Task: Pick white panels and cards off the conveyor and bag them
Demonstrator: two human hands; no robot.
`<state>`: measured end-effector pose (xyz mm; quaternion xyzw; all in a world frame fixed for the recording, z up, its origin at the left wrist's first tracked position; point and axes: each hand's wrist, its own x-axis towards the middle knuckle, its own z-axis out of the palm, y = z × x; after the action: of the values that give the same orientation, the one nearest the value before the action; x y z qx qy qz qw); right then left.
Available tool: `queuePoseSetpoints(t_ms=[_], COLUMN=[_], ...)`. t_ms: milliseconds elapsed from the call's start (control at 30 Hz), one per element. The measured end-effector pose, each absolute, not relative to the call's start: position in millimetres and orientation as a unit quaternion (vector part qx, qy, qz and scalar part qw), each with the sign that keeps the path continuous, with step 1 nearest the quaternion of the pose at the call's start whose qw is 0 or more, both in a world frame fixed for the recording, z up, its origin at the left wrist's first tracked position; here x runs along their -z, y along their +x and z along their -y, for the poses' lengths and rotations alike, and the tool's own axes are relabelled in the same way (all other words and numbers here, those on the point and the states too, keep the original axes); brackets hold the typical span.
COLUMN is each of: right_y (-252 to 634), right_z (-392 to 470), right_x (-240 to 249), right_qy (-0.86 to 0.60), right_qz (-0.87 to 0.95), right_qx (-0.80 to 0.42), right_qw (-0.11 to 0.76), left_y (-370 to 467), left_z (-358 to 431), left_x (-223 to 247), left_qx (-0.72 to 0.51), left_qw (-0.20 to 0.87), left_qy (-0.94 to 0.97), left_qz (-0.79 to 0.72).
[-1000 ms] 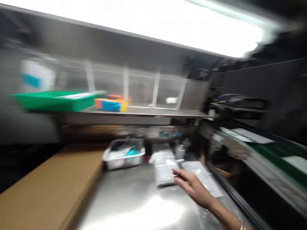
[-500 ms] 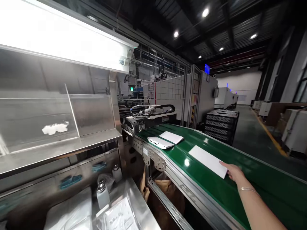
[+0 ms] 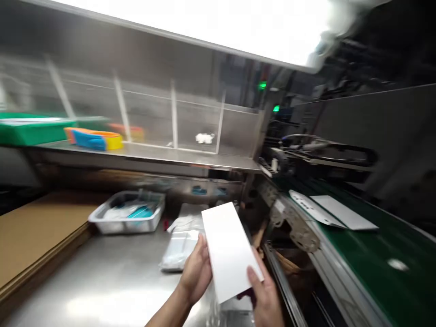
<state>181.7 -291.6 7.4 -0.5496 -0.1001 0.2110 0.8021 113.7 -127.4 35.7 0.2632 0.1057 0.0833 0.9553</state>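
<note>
A white, flat rectangular panel (image 3: 230, 252) is held tilted above the steel bench. At its lower right corner my right hand (image 3: 267, 290) grips it, thumb on the face and fingers behind. My left hand (image 3: 198, 270) holds its left edge, with the fingers partly hidden behind it. Off to the right, a white casing with port holes (image 3: 315, 209) and another white panel (image 3: 344, 212) lie side by side on the green conveyor belt (image 3: 371, 263).
On the steel bench (image 3: 126, 272) are clear plastic bags (image 3: 179, 250) and a white basket (image 3: 127, 222) of blue and white items. Cardboard (image 3: 44, 227) lies left. The shelf above holds a green tray (image 3: 34, 129) and tape rolls (image 3: 93, 138). A metal rail edges the belt.
The view has swung left from the conveyor to the bench. The white panel, on the belt under my right hand before, is now lifted off, and my left hand has come onto it.
</note>
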Motion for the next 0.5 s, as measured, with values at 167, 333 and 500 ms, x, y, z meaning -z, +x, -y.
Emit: queuePoseSetpoints(t_ms=[167, 333, 500], right_y=[116, 131, 144], right_z=[225, 221, 212], right_x=[48, 52, 46], right_qy=[-0.602, -0.627, -0.612], right_qz=[0.118, 0.124, 0.129], right_qx=[-0.342, -0.425, -0.45], right_qw=[0.712, 0.641, 0.637], left_y=[60, 38, 51], left_z=[85, 64, 52], left_x=[-33, -23, -13], left_qx=[-0.086, -0.094, -0.051], left_qw=[0.961, 0.962, 0.974], left_qy=[0.232, 0.222, 0.193], left_qz=[-0.125, -0.13, -0.109])
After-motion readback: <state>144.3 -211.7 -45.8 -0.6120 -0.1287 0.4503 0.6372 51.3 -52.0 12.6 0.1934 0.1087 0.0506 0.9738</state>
